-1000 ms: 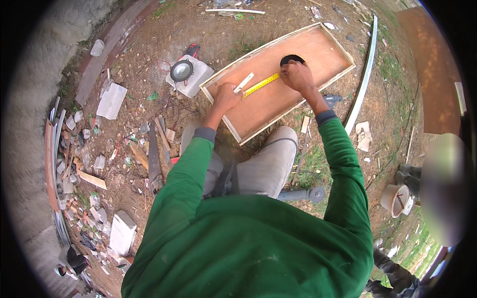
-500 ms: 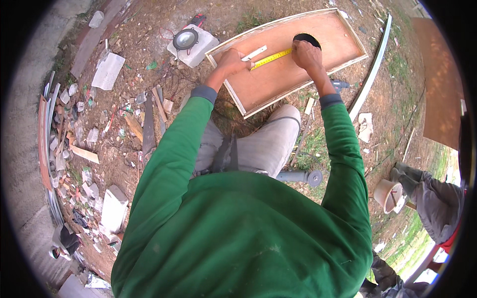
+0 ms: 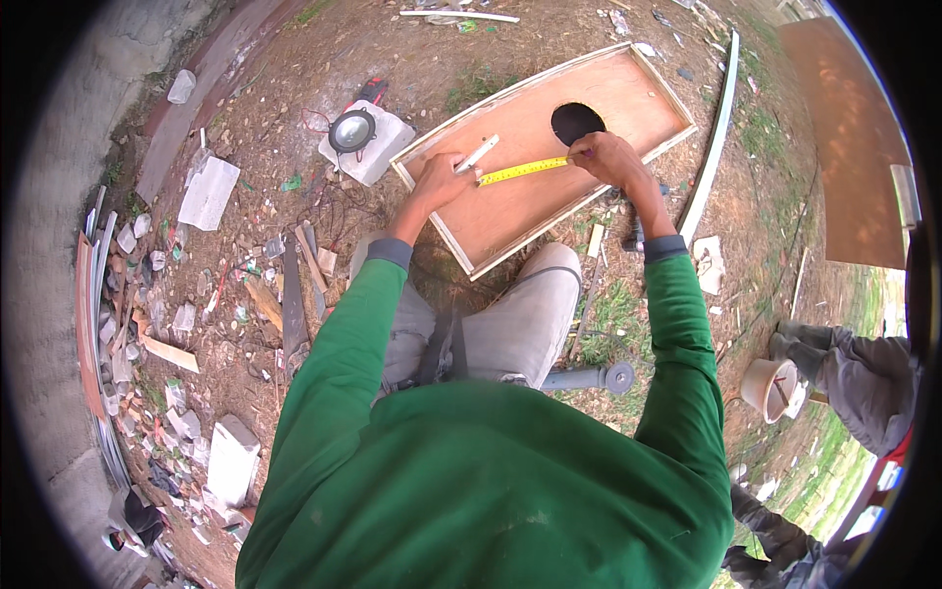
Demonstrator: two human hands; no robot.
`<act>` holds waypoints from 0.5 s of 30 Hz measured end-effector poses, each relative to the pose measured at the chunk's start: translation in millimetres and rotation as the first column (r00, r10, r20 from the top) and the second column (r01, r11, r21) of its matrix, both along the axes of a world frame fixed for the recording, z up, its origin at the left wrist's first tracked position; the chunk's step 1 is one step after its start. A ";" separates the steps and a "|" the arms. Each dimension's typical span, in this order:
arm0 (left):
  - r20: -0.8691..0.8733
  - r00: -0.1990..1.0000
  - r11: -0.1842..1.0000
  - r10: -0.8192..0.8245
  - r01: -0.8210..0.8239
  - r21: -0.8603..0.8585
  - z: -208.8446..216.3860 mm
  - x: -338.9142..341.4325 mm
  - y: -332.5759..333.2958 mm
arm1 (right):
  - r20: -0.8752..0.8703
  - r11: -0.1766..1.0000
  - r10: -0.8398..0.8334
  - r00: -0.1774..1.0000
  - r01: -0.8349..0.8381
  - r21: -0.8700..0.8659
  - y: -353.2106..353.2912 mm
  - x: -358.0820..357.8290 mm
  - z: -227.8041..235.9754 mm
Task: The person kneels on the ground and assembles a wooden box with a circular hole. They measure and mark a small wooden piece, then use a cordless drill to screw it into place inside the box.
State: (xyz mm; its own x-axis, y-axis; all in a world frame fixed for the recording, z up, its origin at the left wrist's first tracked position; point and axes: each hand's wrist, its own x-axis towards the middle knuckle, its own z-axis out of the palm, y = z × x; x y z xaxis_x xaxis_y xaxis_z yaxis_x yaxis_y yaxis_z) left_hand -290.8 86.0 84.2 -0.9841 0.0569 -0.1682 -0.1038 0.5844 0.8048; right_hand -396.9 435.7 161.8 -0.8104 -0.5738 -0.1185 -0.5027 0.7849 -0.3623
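A shallow wooden box (image 3: 520, 211) with a raised rim lies in front of me, a round dark hole (image 3: 577, 125) cut in its panel. Across the panel stretches the yellow blade of a tape measure (image 3: 522, 171). My right hand (image 3: 610, 159) is closed on the tape at the near edge of the hole; the tape's case is not visible. My left hand (image 3: 442, 184) is closed over the panel's left part, a flat white stick (image 3: 478, 154) jutting from its fingers. The blade's other end lies at those fingertips; whether they pinch it is unclear.
A round speaker (image 3: 352, 131) rests on a pale block (image 3: 378, 162) left of the box. A drill (image 3: 636, 231) and an angle grinder (image 3: 594, 378) lie right of my legs. Rubble and wood scraps cover the left ground. Another person's legs (image 3: 863, 393) stand right, beside a bucket (image 3: 765, 388).
The view has shifted, so the box appears lower. My right hand has slid off the hole's edge, showing more of the hole. My left hand has come slightly nearer on the panel.
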 end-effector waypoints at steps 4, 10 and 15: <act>0.000 0.998 0.996 -0.064 0.064 -0.066 -1.1 -0.9 2.8 | -0.012 1.000 -0.006 1.000 0.006 -0.004 11.2 5.5 -1.2; 0.056 0.995 0.994 -0.080 0.084 -0.072 -2.7 -7.2 6.5 | -0.153 0.987 -0.114 0.982 0.129 0.098 -11.1 7.8 -27.3; 0.045 0.987 0.978 -0.151 0.156 -0.136 5.6 -13.8 3.6 | -0.319 0.965 -0.244 0.916 0.262 0.014 -41.1 9.6 -46.5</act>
